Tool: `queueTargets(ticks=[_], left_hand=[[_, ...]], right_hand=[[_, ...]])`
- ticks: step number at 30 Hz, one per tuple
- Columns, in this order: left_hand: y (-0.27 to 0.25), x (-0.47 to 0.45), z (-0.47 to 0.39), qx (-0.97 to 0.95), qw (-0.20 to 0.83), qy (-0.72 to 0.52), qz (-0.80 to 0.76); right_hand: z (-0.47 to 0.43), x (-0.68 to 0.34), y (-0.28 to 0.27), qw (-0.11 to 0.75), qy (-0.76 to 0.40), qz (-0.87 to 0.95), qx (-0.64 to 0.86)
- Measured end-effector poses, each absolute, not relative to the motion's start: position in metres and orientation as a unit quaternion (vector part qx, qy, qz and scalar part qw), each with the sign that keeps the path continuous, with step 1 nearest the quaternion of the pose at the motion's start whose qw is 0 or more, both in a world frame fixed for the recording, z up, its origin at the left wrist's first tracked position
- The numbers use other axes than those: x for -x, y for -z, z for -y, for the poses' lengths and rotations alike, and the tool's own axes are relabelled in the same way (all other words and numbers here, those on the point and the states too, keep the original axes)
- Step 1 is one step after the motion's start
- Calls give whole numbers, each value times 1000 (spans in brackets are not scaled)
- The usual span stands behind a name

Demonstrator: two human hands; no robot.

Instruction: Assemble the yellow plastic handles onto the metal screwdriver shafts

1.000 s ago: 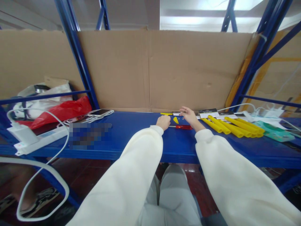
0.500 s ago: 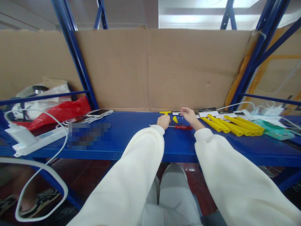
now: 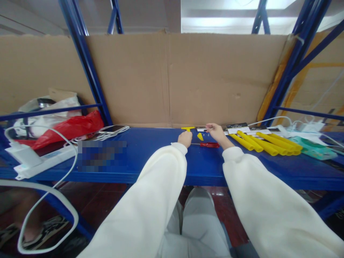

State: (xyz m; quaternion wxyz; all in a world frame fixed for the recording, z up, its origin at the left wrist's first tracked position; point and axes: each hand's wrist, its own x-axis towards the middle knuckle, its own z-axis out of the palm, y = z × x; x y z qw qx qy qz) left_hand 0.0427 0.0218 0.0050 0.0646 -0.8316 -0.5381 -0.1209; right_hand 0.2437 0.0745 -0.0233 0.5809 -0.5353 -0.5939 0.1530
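Observation:
My left hand (image 3: 185, 138) is closed in a fist around a yellow T-shaped piece (image 3: 187, 128), whose crossbar shows above the fingers. My right hand (image 3: 215, 132) is held a little to the right, thumb and fingers drawn together; whatever is between them is too small to name. Between the hands, a small yellow wedge-shaped piece (image 3: 200, 136) lies on the blue tabletop (image 3: 150, 143), with a few tiny pale bits near it. A screwdriver with a red handle (image 3: 209, 145) lies just in front, its shaft pointing left behind my left hand.
Several yellow tubes (image 3: 268, 145) lie to the right, beside black-and-white cards (image 3: 238, 126) and a green packet (image 3: 313, 147). On the left are a phone (image 3: 115, 129) with white cable, a red bag (image 3: 70, 129) and a power strip (image 3: 48, 161). Cardboard (image 3: 188, 79) stands behind.
My left hand has shifted slightly left with the yellow T-shaped piece. My right hand has stayed almost in place.

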Motion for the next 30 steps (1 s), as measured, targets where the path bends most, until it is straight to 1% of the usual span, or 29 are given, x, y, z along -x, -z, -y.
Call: queueTargets(ticks=[5,8,12,15,17,19,21,23,26,30], left_hand=[[-6,-43,-23,827,58,108,549],[-11,-38,-24,826,46,125,547],[-19,-18,-27,823,37,180,538],[-16,2,-28,799,53,268,535],[-9,15,-28,780,58,311,539],[-2,23,-28,765,49,323,555],[3,28,-29,759,40,336,557],[5,28,-30,762,24,343,548],[6,27,-32,776,-4,344,529],[8,27,-34,787,-32,342,512]], right_hand=[[-74,-243,23,571,-141,600,542],[-70,-242,21,563,-130,606,547],[-65,-239,20,542,-114,616,560],[-61,-236,16,517,-90,626,577],[-55,-236,12,489,-59,622,609],[-46,-242,6,454,-6,592,666],[-35,-254,1,415,62,530,737],[-24,-270,-2,376,99,469,793],[-11,-292,-3,308,83,410,855],[-3,-308,0,258,50,365,893]])
